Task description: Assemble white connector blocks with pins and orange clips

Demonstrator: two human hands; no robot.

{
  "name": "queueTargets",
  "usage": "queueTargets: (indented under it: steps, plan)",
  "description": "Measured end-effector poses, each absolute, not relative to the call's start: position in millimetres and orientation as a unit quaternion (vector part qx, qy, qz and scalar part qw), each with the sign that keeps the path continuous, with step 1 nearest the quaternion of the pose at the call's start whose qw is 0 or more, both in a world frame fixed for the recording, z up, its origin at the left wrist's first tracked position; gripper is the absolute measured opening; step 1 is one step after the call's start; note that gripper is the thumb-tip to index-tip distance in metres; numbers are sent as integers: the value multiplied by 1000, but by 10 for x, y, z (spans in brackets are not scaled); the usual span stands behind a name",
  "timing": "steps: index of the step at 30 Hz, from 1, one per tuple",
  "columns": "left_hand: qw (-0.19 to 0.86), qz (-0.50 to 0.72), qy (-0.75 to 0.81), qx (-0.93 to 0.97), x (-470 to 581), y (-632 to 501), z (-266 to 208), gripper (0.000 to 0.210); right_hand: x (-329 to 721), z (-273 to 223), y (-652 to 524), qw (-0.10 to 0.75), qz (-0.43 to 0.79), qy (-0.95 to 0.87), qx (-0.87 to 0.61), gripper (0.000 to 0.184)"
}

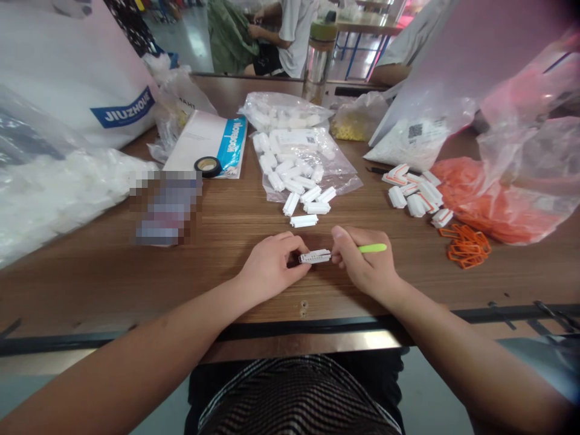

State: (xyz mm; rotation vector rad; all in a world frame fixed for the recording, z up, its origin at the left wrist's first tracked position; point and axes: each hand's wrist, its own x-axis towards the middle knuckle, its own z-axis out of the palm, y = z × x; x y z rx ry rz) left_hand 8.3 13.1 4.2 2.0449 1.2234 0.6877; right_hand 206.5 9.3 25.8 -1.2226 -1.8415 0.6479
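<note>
Between the thumb and fingers of my left hand (273, 266) is a white plastic connector housing (316, 257), its face marked with rows of small dark openings. My right hand (365, 258) grips a slim tool with a lime-green handle (372, 248). The tool's working end is mostly hidden by my fingers, close to the housing's right end; whether it touches cannot be made out. Just beyond my hands lies a loose white housing (304, 221), with several more (312, 194) spilling from an open clear plastic bag (345, 175).
Orange rings (469, 246) and white pieces with orange rims (415, 192) lie at right, before a bag of orange parts (502, 205). At left are a pixelated object (167, 208), a notebook (194, 142), black tape (207, 167) and a large white bag (58, 187). A bottle (318, 60) stands behind.
</note>
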Motion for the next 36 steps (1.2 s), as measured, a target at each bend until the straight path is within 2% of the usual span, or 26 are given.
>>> queueTargets:
  steps: [4,22,31,36]
  plan:
    - [335,262,465,777,76,132,55,4,2106,230,140,458,307,-654,-518,48]
    - [330,267,461,779,68,128,37,5,2077,204,133,455,325,-642,-525,49]
    - [329,262,462,781,62,128,34,4,2056,189,148,432,307,-650,-544,49]
    - [323,264,462,783,71,128,28,3,2001,237,132,396,254,-691,-549,46]
